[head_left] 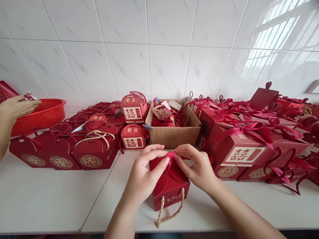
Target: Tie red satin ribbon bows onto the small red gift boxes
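Observation:
A dark red gift box [170,190] stands on the table before me, a twisted gold rope handle [171,218] hanging down its near side. On its top a red ribbon [171,156] is pinched from both sides. My left hand [146,170] grips it between thumb and fingers at the left. From the right, my right hand [195,165] has thumb and fingertips closed on the same ribbon. Part of the box top is hidden behind my fingers, so the ribbon's knot or loop does not show clearly.
Behind the box sits an open cardboard carton [173,134] with red ribbons and cards. Rows of red boxes [94,151] stand left; ribboned boxes [246,143] are stacked right. A co-worker's hand [18,105] is over a red plastic basket [47,113]. A tiled wall [127,64] closes the back.

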`<state>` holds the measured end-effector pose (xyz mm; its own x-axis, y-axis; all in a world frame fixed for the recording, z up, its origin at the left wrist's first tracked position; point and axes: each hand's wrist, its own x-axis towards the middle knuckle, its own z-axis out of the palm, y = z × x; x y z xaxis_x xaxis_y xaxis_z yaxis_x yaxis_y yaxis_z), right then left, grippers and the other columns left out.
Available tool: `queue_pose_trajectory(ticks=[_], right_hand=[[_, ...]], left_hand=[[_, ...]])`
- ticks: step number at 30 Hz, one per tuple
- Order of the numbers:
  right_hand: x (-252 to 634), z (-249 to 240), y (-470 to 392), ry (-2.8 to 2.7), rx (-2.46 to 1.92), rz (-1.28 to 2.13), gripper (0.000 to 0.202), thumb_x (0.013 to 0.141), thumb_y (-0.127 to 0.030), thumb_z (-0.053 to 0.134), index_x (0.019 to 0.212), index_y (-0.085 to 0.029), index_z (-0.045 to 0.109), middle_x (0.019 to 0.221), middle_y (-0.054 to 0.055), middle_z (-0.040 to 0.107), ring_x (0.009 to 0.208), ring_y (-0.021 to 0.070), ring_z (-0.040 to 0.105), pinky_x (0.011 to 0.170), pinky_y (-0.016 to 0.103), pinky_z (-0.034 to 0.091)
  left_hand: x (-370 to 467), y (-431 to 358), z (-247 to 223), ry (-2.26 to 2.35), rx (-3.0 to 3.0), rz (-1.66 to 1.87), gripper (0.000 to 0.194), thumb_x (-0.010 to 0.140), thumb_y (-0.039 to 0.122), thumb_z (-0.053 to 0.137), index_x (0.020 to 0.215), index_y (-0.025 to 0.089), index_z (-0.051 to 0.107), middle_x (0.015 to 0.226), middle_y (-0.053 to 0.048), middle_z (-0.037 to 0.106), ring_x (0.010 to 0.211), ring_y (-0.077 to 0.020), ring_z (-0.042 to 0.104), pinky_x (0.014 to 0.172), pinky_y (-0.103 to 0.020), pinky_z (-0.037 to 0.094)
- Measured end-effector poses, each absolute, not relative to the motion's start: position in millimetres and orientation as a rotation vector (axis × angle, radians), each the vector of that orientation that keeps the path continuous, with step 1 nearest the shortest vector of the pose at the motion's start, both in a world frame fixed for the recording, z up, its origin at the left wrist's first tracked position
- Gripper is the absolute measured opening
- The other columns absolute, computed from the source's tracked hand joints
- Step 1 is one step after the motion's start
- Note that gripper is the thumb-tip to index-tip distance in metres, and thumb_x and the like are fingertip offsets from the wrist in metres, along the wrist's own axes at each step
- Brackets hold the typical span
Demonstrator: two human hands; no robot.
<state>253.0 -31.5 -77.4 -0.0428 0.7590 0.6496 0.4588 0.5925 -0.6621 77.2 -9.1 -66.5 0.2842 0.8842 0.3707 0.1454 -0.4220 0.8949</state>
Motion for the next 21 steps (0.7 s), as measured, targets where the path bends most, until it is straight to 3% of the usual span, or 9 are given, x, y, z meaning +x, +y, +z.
queue_pose_trajectory(ticks=[6,9,12,15,18,21], right_hand=[[246,-77,-38,-1.673,-0.969,0.622,0.013,0.087,-0.023,0.058,0.1,-0.021,0.054,0.081,0.001,0.072,0.078,0.0161,0.068,0.071,0.026,0.052],[246,-78,-38,-1.655,-1.02,0.619,0.012,0.084,-0.029,0.065,0.092,-0.021,0.06,0.079,0.001,0.074,0.072,0.0155,0.067,0.092,0.036,0.047],[247,-77,-36,-1.676,-1.043,0.587,0.009,0.085,-0.029,0.064,0.08,-0.021,0.065,0.076,-0.001,0.074,0.068,0.0132,0.066,0.11,0.044,0.027],[249,-74,-36,-1.684,-1.034,0.582,0.011,0.085,-0.029,0.064,0.079,-0.021,0.069,0.084,0.002,0.073,0.078,0.0167,0.065,0.099,0.041,0.038],[250,-72,-37,-1.704,-0.994,0.595,0.012,0.086,-0.029,0.062,0.087,-0.021,0.071,0.082,0.004,0.071,0.077,0.0177,0.061,0.074,0.033,0.046],[252,-71,-38,-1.706,-0.969,0.69,0.013,0.089,-0.029,0.059,0.088,-0.021,0.069,0.081,0.004,0.069,0.076,0.0171,0.06,0.074,0.032,0.047]], left_hand=[[78,-5,-70,0.974,1.846,1.243,0.016,0.081,0.031,0.064,0.094,0.029,0.073,0.117,-0.004,0.06,0.117,-0.0211,0.054,0.104,-0.035,0.038],[77,-6,-69,0.991,1.893,1.229,0.016,0.081,0.03,0.063,0.094,0.028,0.072,0.118,-0.004,0.059,0.118,-0.0211,0.052,0.104,-0.035,0.038],[71,-8,-64,1.012,1.916,1.21,0.015,0.083,0.032,0.061,0.095,0.026,0.067,0.115,-0.004,0.06,0.116,-0.0209,0.053,0.102,-0.036,0.037],[62,-10,-59,1.138,1.924,1.153,0.017,0.082,0.036,0.061,0.094,0.024,0.057,0.103,-0.002,0.06,0.107,-0.0205,0.056,0.094,-0.035,0.041],[52,-11,-59,1.229,1.851,0.893,0.026,0.082,0.047,0.058,0.089,0.024,0.049,0.089,0.001,0.056,0.079,-0.0174,0.06,0.067,-0.029,0.048],[47,-11,-63,1.285,1.747,0.67,0.037,0.081,0.058,0.054,0.084,0.024,0.042,0.072,0.005,0.053,0.055,-0.0136,0.053,0.048,-0.025,0.04]])
